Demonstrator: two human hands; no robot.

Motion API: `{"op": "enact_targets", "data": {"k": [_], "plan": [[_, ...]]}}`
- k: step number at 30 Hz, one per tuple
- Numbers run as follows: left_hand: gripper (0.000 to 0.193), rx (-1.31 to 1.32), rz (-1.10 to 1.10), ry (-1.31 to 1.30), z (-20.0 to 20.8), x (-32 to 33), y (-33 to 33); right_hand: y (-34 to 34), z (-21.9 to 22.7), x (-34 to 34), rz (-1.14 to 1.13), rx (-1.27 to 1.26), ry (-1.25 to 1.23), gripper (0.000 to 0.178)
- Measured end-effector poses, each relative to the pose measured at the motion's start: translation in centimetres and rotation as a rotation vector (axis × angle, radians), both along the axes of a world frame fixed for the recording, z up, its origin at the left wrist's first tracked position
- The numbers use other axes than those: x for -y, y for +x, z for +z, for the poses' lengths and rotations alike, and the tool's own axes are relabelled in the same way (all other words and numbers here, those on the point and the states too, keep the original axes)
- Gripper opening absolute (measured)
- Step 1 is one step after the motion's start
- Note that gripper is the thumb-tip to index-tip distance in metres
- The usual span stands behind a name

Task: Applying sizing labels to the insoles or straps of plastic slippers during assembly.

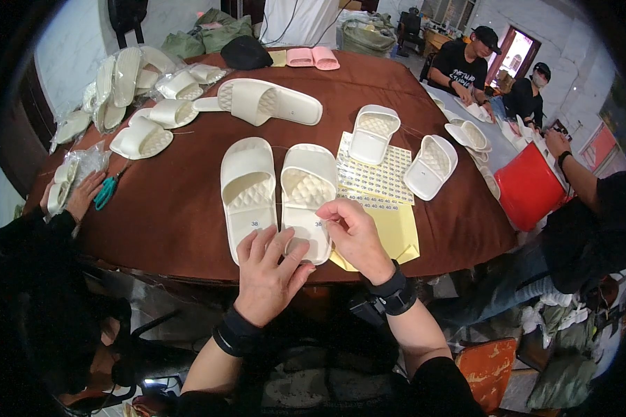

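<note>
Head view: the right hand (358,240) is hovering low over the heel part of a white slipper (309,167), its thumb and forefinger drawn narrow right beside a small printed label (318,224). Whether those fingertips are pinching the label's edge or only touching down, I cannot tell. The left hand (268,274) is spreading its fingers wide, lying over the heel ends of that slipper and its mate (248,163), which is sitting ahead and a little to the left of it. The mate is showing its own label (254,224) just ahead of the left fingertips.

The step in hand seems to be fixing the label. Doing it well is probably depending on a steady left hand: light, even pressure on the heel, with the fingers staying off the sticky patch. The mate's label is offering a handy guide for height and angle, so squaring up before pressing is worthwhile. Pressing from the middle outward should be avoiding lifted corners. Label sheets (375,178) are lying within easy reach, ahead and to the right of the right hand, on the cloth-covered desk (459,236).
</note>
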State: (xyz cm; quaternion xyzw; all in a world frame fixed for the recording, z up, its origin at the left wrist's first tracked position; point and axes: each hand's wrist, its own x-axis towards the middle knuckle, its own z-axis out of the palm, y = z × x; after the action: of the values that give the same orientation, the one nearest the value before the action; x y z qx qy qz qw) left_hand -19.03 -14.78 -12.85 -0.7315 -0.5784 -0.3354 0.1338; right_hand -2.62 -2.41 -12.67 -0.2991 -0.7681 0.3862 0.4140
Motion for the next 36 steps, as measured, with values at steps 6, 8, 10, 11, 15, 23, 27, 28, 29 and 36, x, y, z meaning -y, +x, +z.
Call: {"op": "enact_targets", "data": {"k": [6,8,10,11,15,23,27,28,29,36], "plan": [[0.039,0.023,-0.012,-0.011,0.1,0.2,0.0,-0.3,0.2,0.5,0.003,0.03,0.019,0.023],[0.039,0.023,-0.004,-0.014,0.1,0.2,0.0,-0.3,0.1,0.4,0.02,0.066,0.075,0.027],[0.039,0.022,0.0,-0.016,0.1,0.3,0.1,-0.3,0.0,0.3,0.035,0.099,0.13,0.03],[0.039,0.022,0.003,-0.015,0.1,0.2,0.1,-0.3,-0.1,0.3,0.035,0.095,0.152,0.031],[0.039,0.02,-0.009,-0.008,0.0,0.0,0.1,-0.1,0.2,0.1,0.044,0.14,0.213,0.034],[0.038,0.01,0.004,-0.004,0.0,0.0,0.1,-0.5,-0.2,0.1,0.007,0.064,0.187,0.038],[0.038,0.009,0.001,0.005,0.0,-0.1,0.0,-0.5,-0.1,0.0,0.002,0.1,0.181,0.038],[0.038,0.006,0.0,0.005,-0.1,-0.1,0.0,-0.4,0.0,0.0,0.003,0.099,0.182,0.038],[0.038,0.005,0.001,0.006,-0.1,-0.1,0.0,-0.4,0.2,0.0,0.011,0.125,0.164,0.039],[0.038,-0.004,0.001,-0.004,0.1,0.1,0.0,-0.9,1.2,0.8,-0.023,0.212,0.252,0.047]]}}
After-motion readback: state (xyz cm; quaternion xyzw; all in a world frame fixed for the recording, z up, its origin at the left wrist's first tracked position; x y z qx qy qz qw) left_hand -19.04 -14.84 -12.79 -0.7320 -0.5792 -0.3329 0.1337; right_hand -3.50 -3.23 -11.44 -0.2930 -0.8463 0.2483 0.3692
